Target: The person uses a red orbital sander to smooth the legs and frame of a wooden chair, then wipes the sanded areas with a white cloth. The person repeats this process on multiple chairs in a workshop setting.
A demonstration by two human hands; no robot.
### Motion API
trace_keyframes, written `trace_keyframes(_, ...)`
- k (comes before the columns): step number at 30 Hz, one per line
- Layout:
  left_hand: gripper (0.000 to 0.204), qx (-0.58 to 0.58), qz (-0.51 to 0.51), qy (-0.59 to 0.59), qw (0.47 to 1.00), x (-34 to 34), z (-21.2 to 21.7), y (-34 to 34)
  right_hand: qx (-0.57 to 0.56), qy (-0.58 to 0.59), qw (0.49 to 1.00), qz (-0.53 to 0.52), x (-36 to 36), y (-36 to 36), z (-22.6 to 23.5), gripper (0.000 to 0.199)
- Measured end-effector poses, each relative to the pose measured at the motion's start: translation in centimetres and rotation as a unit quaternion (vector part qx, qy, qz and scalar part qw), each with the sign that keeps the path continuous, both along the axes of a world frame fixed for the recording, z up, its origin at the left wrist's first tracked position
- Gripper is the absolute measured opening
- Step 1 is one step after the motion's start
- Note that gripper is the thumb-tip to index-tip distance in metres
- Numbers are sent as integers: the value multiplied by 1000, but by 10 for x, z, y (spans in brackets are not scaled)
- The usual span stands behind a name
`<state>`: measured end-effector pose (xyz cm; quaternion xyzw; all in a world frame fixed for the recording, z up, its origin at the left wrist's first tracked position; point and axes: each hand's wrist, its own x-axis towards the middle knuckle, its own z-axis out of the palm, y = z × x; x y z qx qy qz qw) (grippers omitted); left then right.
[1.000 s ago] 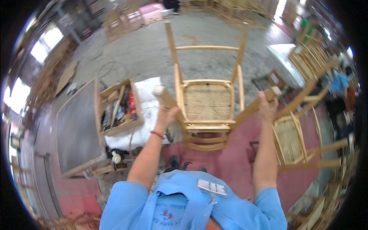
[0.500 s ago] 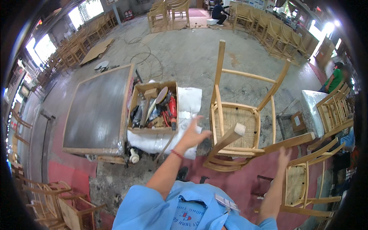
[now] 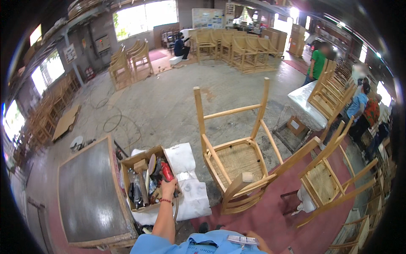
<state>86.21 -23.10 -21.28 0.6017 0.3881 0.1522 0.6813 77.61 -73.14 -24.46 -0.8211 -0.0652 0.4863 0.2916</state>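
My left hand [image 3: 169,189] reaches into an open cardboard box [image 3: 124,177] and closes round the lower end of a red power tool [image 3: 166,171]. A wooden-handled hammer [image 3: 141,180], a round disc [image 3: 152,164] and several small items lie beside the tool. Under the box is white padding [image 3: 196,195]. My right hand [image 3: 259,242] is low at the front of my body, mostly cut off by the lower edge, its fingers unclear. Right of the box, a wooden chair [image 3: 231,191] with a woven seat stands tipped over, legs pointing up and away from me.
A dark-topped, wood-framed panel [image 3: 91,192] lies left of the box. Another overturned chair [image 3: 323,180] stands at the right, near a plastic-wrapped surface [image 3: 306,103]. Hoses [image 3: 113,122] loop across the floor [image 3: 169,101]. Several people and rows of chairs [image 3: 241,48] are farther off.
My left hand has moved from above the padding into the box and onto the red tool. My right hand has drawn back from the chair toward my body. The view has turned right and up.
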Motion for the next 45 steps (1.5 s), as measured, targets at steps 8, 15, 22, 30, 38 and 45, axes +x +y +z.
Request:
trace_keyframes(8,39,-37,-80,-211,974,-75,135,-73,369,-63,917,136,90,137,264,54)
trace_keyframes(15,71,-36,-325,-294,898,-95,246,-162,672,-104,730,-67,90,189,357,78)
trace_keyframes(22,83,75,-542,-288,786,-62,264,-252,699,-149,649,-261,77,103,350,64)
trace_keyframes(30,73,323,-377,-379,781,-39,247,-257,545,-318,702,-329,78,-3,371,63)
trace_keyframes(38,49,234,-243,-355,872,31,224,-253,341,-397,823,-220,84,-22,429,60)
trace_keyframes(45,34,261,-193,-363,873,46,212,-256,319,-362,856,-187,95,2,435,62)
